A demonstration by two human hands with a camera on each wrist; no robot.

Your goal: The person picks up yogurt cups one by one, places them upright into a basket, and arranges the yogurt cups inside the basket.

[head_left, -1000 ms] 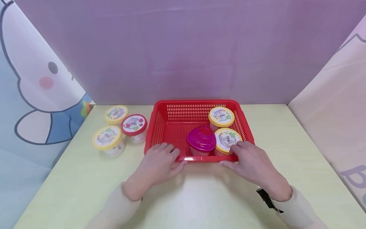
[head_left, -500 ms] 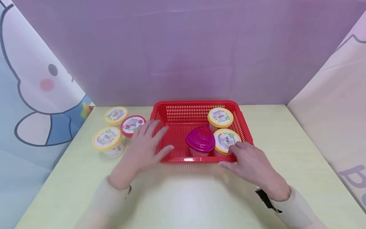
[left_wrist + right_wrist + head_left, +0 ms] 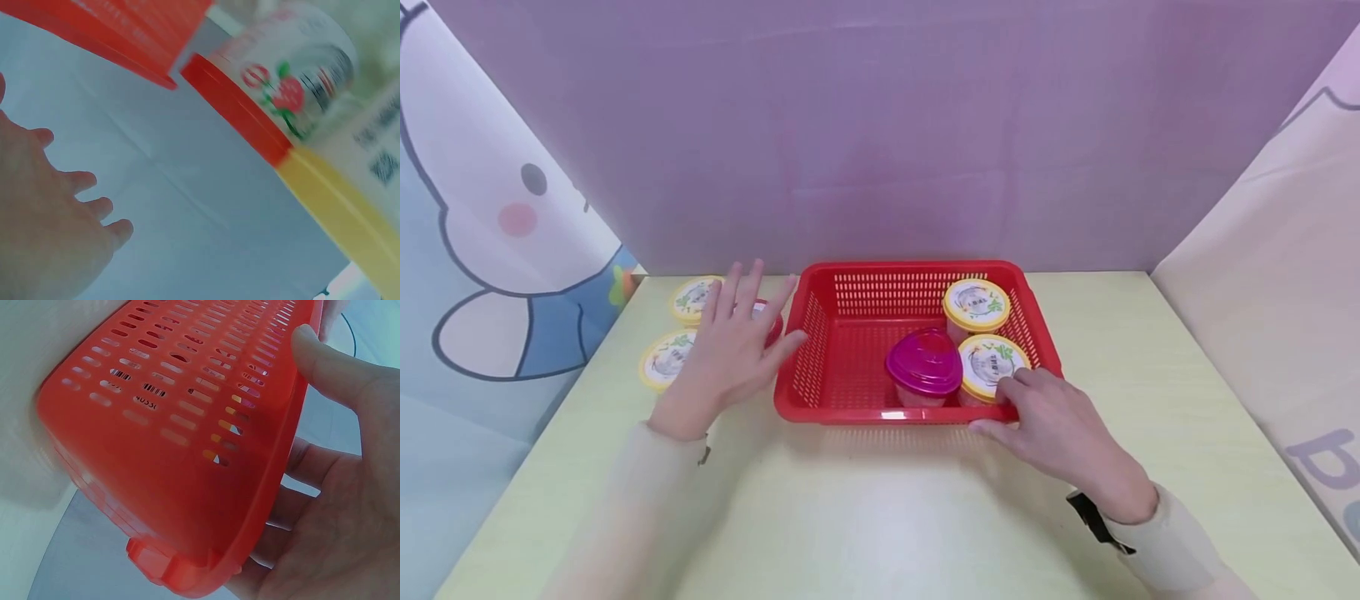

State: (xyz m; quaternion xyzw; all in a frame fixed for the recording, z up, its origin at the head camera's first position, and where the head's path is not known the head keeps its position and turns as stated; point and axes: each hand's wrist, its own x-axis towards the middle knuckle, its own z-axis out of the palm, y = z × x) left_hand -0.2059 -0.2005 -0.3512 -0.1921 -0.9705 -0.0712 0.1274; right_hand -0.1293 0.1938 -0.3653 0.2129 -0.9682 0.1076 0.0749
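My left hand (image 3: 730, 354) is spread with straight fingers above the cups left of the basket. Beneath it, a red-lidded cup with strawberries printed on its side (image 3: 281, 87) is mostly hidden in the head view. Two yellow-lidded cups (image 3: 692, 298) stand beside it, also partly covered. In the left wrist view the fingers are apart from the cups. My right hand (image 3: 1060, 425) grips the front right rim of the red plastic basket (image 3: 850, 415), thumb outside and fingers over the rim. Inside the basket sit a purple-lidded cup (image 3: 925, 362) and two yellow-lidded cups (image 3: 977, 304).
The basket stands on a pale table (image 3: 887, 517), close to a purple backdrop (image 3: 895, 150). Printed cloth panels flank the table on the left (image 3: 490, 333) and right (image 3: 1270, 317).
My left hand has let go of the basket's front rim, then moved left and forward over the cups, fingers spreading. The right hand keeps its hold on the rim.
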